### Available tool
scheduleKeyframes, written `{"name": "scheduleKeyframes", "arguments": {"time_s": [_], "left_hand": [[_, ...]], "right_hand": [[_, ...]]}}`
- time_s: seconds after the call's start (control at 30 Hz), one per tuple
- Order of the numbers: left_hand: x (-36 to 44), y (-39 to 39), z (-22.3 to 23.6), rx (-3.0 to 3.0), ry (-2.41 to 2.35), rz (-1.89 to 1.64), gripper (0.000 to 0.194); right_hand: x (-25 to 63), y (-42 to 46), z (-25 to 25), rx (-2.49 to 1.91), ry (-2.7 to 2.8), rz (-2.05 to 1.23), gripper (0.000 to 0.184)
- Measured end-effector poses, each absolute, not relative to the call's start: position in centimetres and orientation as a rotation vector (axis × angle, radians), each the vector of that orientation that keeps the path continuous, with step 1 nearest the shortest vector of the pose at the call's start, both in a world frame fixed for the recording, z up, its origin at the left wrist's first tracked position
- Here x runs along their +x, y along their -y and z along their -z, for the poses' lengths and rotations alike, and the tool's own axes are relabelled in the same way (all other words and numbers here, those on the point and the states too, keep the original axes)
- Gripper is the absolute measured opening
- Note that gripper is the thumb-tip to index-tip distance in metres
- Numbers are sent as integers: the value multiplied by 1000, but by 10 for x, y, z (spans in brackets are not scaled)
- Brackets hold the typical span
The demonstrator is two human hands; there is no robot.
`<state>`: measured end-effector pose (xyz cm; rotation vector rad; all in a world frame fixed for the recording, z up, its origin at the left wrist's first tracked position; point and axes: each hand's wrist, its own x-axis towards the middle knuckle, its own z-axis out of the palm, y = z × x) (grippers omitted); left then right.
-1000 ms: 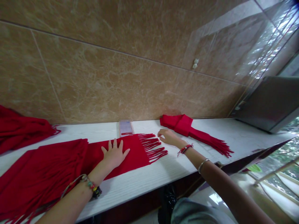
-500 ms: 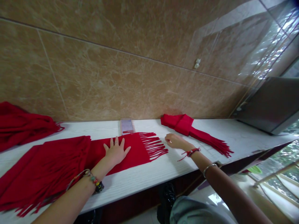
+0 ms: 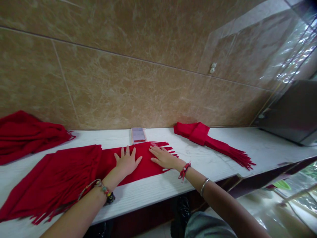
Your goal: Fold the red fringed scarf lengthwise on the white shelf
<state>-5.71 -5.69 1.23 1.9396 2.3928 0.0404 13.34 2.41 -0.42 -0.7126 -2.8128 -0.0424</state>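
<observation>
A red fringed scarf [image 3: 146, 165] lies flat along the white counter, its tassels pointing right. My left hand [image 3: 126, 162] presses on its middle, fingers spread. Close to the fringe, my right hand [image 3: 164, 157] rests palm down with fingers stretched out, covering part of the tassels. The scarf's left part runs up to a wider folded layer of red cloth [image 3: 56, 180], whose own fringe hangs toward the counter's front edge. Where one cloth ends and the other begins I cannot tell.
A folded, knotted red scarf [image 3: 198, 132] lies at the right by the wall. At the far left is a heap of red cloth [image 3: 32, 137]. A small blurred packet [image 3: 138, 135] sits against the wall. A dark grey box-like object [image 3: 289, 112] stands at the counter's right end.
My right hand has moved left from beside the tassels onto the scarf's fringed end, and its curled fingers have straightened. My left hand stays on the scarf. The view has shifted slightly.
</observation>
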Motion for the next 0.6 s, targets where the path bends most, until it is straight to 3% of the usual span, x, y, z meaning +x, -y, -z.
{"name": "scheduleKeyframes", "arguments": {"time_s": [0.27, 0.4, 0.6], "left_hand": [[-56, 59, -15, 1948, -2384, -38, 63], [-71, 76, -42, 2023, -2406, 195, 56], [-121, 88, -59, 1657, -2741, 241, 50]], "right_hand": [[162, -31, 12, -831, 2843, 83, 49], [157, -30, 9, -935, 2724, -9, 51], [107, -11, -4, -698, 2726, -67, 55]]}}
